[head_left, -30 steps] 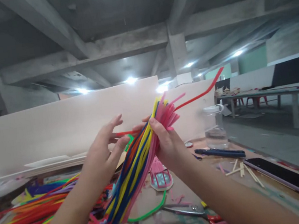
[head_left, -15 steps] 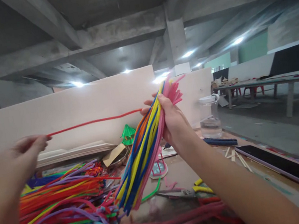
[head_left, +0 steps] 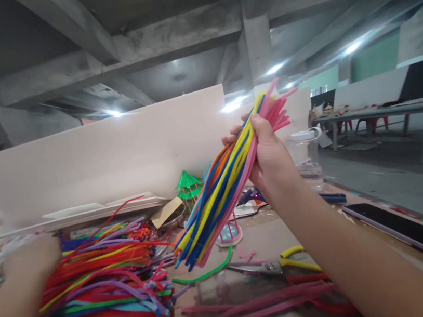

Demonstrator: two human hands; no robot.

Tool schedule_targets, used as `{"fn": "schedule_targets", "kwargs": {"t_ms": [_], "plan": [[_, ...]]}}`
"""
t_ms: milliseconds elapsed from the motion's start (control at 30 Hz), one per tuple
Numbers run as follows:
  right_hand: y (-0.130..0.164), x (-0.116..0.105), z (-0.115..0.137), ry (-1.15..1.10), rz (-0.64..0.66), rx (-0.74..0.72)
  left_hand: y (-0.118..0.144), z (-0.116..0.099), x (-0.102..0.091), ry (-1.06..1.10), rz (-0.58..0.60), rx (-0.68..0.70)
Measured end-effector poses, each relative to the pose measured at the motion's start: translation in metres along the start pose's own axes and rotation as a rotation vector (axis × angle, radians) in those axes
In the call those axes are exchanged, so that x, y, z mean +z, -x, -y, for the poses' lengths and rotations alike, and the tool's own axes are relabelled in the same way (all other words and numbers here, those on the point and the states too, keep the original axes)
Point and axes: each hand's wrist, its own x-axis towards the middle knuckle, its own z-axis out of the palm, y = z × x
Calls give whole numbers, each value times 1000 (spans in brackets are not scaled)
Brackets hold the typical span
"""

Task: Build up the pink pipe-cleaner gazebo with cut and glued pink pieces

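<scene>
My right hand [head_left: 270, 160] is raised above the table and grips a thick bundle of pipe cleaners [head_left: 217, 199] in yellow, blue, orange and pink, near its upper end. The bundle slants down to the left, its lower tips hanging free. My left hand [head_left: 32, 259] is blurred, low at the left, with its fingers curled over a big loose pile of pipe cleaners [head_left: 104, 289]. A single red pipe cleaner [head_left: 103, 226] runs from that hand up and to the right across the pile.
On the table [head_left: 261, 235] lie a green pipe cleaner [head_left: 207, 272], yellow-handled pliers [head_left: 266, 267], pink strands [head_left: 248, 308], a small pink frame model [head_left: 232, 231], a green paper model [head_left: 187, 183], a clear jar [head_left: 306, 161] and a phone [head_left: 407, 236]. A white board [head_left: 116, 151] stands behind.
My left hand pulled one red pipe cleaner out of the bundle, swung left and dropped down to the pile. My right hand lifted the bundle slightly to the right.
</scene>
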Motion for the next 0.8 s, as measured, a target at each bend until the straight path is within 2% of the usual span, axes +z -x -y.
{"fn": "schedule_targets", "kwargs": {"t_ms": [67,100,133,167,200,300,367,400,500,633,667,800], "plan": [[2,1,1,6,8,-11,6,-17,-9,-141,37,10],[4,2,0,11,11,-11,10,-31,-15,-121,50,63],[7,3,-1,21,15,-4,14,-49,-22,-34,7,57],[12,6,-4,36,26,9,19,-69,-29,108,-21,78],[17,9,-7,55,47,28,26,-91,-36,297,-25,154],[40,22,-22,114,159,89,48,-155,-52,901,73,476],[54,29,-30,128,221,106,64,-187,-56,1106,186,723],[59,32,-31,137,227,108,71,-198,-56,1139,170,795],[64,37,-28,254,304,88,83,-215,-55,1111,78,755],[51,31,-13,465,693,84,85,-212,-51,1072,97,652],[48,27,-10,491,753,101,84,-210,-50,1074,109,628],[44,6,-1,539,781,151,86,-207,-43,1100,169,581]]}}
